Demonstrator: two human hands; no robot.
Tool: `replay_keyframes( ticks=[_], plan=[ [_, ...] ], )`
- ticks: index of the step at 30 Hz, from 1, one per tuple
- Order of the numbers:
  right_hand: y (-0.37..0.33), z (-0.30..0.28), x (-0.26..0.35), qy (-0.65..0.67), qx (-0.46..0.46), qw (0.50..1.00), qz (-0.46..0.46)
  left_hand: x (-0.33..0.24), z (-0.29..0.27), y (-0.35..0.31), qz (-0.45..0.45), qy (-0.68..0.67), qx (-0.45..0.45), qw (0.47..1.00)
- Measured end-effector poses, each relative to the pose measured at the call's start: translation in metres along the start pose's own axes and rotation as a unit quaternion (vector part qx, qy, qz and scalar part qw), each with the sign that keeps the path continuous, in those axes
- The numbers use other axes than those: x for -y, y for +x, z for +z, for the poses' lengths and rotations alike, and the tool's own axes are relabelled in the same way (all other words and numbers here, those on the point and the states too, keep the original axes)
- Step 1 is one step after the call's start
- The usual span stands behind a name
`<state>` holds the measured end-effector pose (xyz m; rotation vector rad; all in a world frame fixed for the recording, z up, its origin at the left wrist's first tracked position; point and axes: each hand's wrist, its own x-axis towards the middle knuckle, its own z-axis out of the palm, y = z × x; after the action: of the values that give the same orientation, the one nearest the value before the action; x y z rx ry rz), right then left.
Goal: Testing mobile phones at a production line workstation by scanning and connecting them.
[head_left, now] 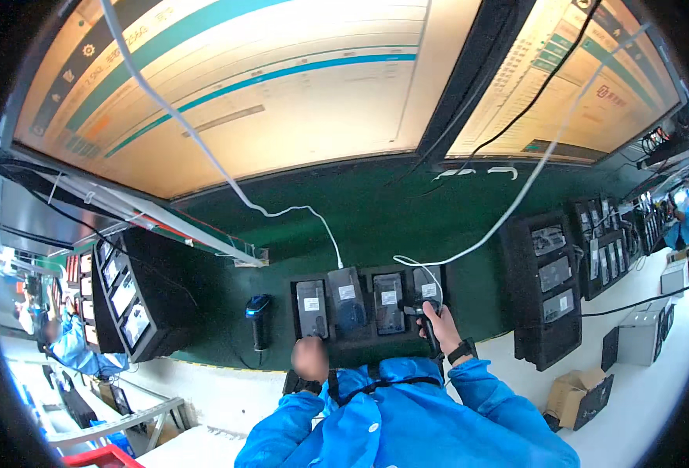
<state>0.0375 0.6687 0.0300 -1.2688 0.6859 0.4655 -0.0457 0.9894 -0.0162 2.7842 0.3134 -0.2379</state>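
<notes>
My right hand (440,327) is closed round the grip of a black handheld barcode scanner (430,337). The scanner's head lies over the lower part of a dark phone (426,283) with a white label. My left hand (311,359) is blurred, and its fingers cannot be made out. It is nearest to the lower end of the leftmost phone (311,307). Between these lie two more labelled phones, one (348,302) tilted with a white cable (323,219) at its top, the other (389,306) flat. A black foam tray (368,321) holds the row.
A blue and black scanner (259,320) stands on the green bench mat (305,248), left of the tray. Foam trays of devices stand at the left (157,292) and right (525,292). Two large screens rise behind, with a second white cable (508,218) hanging before them.
</notes>
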Motion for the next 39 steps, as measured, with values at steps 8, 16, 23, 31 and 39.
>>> replay_keyframes(
  ticks=[8,16,23,31,39],
  plan=[
    [0.009,0.036,-0.007,0.0,0.017,1.0,-0.012,0.001,-0.002,-0.005,-0.013,-0.01,0.012,1.0],
    [0.005,0.016,0.005,-0.003,-0.017,0.999,-0.03,-0.068,-0.024,0.03,0.056,-0.177,-0.012,0.983],
    [0.053,-0.064,0.023,-0.034,-0.223,0.962,-0.156,-0.117,0.045,0.071,-0.021,-0.378,0.171,0.909],
    [0.086,-0.098,-0.005,-0.298,-0.437,0.748,-0.401,-0.162,0.044,0.083,-0.068,-0.338,0.016,0.939],
    [0.043,-0.006,0.044,-0.15,0.001,0.934,-0.325,-0.149,0.022,0.085,0.079,-0.422,0.141,0.892]
  ],
)
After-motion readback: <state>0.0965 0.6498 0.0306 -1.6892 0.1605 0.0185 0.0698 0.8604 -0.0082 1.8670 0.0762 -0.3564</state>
